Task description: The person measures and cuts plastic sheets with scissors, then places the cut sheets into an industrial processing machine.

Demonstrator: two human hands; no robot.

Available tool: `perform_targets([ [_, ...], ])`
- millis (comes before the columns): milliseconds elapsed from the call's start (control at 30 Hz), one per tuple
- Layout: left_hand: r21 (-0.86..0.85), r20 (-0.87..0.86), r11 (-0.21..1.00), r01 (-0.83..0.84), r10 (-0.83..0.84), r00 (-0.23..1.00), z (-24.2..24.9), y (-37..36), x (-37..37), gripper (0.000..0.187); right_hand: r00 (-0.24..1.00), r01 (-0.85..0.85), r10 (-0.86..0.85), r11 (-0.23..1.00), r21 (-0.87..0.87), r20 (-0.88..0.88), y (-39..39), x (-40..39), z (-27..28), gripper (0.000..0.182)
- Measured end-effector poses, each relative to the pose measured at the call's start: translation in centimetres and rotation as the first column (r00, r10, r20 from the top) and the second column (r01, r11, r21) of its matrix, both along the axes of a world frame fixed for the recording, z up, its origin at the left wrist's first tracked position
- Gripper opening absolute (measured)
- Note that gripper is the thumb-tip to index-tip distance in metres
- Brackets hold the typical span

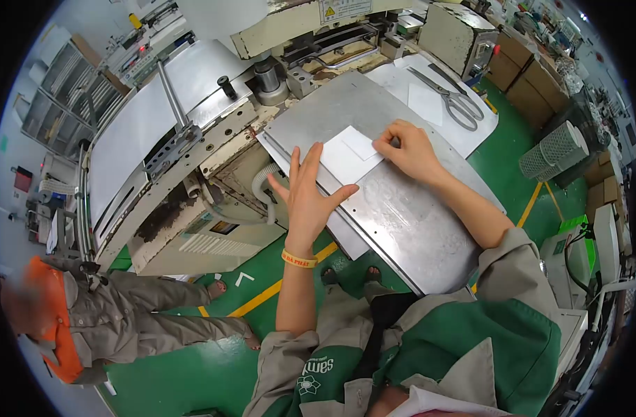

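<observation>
A white square sheet [334, 167] lies on the metal plate [401, 208] in front of me, with a smaller white piece [360, 144] on top of it. My left hand [307, 198] is open, fingers spread, at the sheet's left edge; a yellow band with red lettering is round its wrist. My right hand [409, 151] is closed, thumb and fingertips pinched together at the right corner of the white sheets. Exactly which layer it pinches is hidden by the fingers.
Large scissors [453, 101] lie on a white board [479, 135] beyond the plate. A worn cream machine [210, 201] stands at left and behind. A co-worker in grey and orange [99, 313] is at lower left. A perforated bin [554, 153] and cardboard boxes [533, 73] stand at right.
</observation>
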State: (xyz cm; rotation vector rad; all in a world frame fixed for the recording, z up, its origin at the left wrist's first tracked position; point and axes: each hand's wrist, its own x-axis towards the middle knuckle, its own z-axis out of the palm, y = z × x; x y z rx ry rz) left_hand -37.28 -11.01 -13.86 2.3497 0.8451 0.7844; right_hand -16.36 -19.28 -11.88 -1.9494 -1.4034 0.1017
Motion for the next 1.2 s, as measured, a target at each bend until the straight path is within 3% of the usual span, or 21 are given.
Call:
perform_targets([
  [133,0.016,0.003,1.0,0.0,0.0,1.0,-0.1,0.0,0.0,0.09,0.999,0.024,-0.023,0.999,-0.032,0.035,-2.4,-0.2,0.5,0.022],
  [167,0.014,0.01,1.0,0.001,-0.001,1.0,0.0,-0.1,0.0,0.089,0.993,0.017,-0.012,0.999,-0.04,0.116,-3.0,-0.6,0.6,0.018],
  [267,-0.005,0.003,1.0,0.003,-0.003,1.0,0.1,0.0,0.0,0.089,0.978,-0.087,0.115,0.983,-0.16,0.171,-5.1,-2.7,2.6,0.014],
  [333,-0.014,-0.001,1.0,0.0,0.0,1.0,0.1,0.0,0.1,0.09,0.888,-0.452,0.423,0.873,-0.183,-0.18,-6.7,-4.1,4.7,0.011],
  [367,-0.03,-0.003,1.0,0.0,0.0,1.0,0.3,-0.1,0.1,0.09,0.797,-0.576,0.55,0.816,-0.04,-0.25,-7.6,-4.9,5.7,0.013],
  [400,-0.046,-0.007,0.999,0.006,-0.006,1.0,0.4,-0.2,0.1,0.091,0.738,-0.55,0.477,0.835,-0.016,-0.477,-8.3,-5.0,6.6,0.013],
  [467,-0.045,-0.005,0.999,-0.004,0.004,1.0,0.3,-0.4,0.2,0.091,0.478,-0.474,0.28,0.88,0.024,-0.833,-10.0,-4.5,7.6,0.014],
  [500,-0.068,-0.021,0.998,0.009,-0.01,1.0,0.4,-0.3,0.2,0.094,0.607,-0.441,0.299,0.898,0.001,-0.737,-10.2,-2.5,7.0,0.012],
  [533,-0.076,-0.003,0.997,0.022,-0.022,1.0,0.3,-0.3,0.2,0.095,0.533,-0.303,0.254,0.948,0.097,-0.807,-10.3,-0.7,6.0,0.019],
  [600,-0.1,0.035,0.995,0.028,-0.024,0.999,-0.3,-0.3,0.2,0.097,0.68,-0.124,0.159,0.987,0.101,-0.716,-10.4,4.6,4.5,0.009],
  [633,-0.091,0.04,0.996,0.015,-0.011,0.999,-0.5,-0.3,0.2,0.098,0.834,0.0,0.017,0.999,0.032,-0.552,-10.0,7.2,3.6,0.003],
  [667,-0.077,0.04,0.997,-0.01,0.013,0.999,-0.4,-0.7,0.2,0.097,0.863,0.132,-0.166,0.986,-0.105,-0.478,-10.2,9.5,3.8,0.009],
  [700,-0.059,0.041,0.997,-0.04,0.042,0.998,-0.3,-1.0,0.2,0.096,0.89,0.168,-0.201,0.979,-0.115,-0.41,-10.0,12.9,2.2,0.021],
  [800,-0.013,0.065,0.991,-0.132,0.133,0.989,0.0,-2.3,0.2,0.085,0.987,0.135,-0.144,0.984,-0.12,-0.077,-7.8,18.9,-0.4,0.038],
  [900,0.003,0.116,0.966,-0.258,0.256,0.96,0.3,-4.6,0.5,0.071,0.985,0.0,0.046,0.965,-0.262,0.166,-4.6,21.6,-0.5,0.057],
  [1000,0.004,0.123,0.933,-0.36,0.356,0.926,0.9,-8.0,0.6,0.057,0.98,-0.05,0.104,0.955,-0.291,0.171,-2.7,21.8,0.2,0.06],
  [1133,0.024,0.205,0.91,-0.413,0.4,0.893,1.9,-12.1,1.4,0.048,0.965,-0.123,0.215,0.874,-0.469,0.148,0.2,24.1,0.3,0.068],
  [1200,-0.041,0.268,0.902,-0.43,0.424,0.865,2.9,-13.8,2.5,0.041,0.975,-0.159,0.217,0.839,-0.52,0.052,1.2,24.6,0.6,0.07],
])
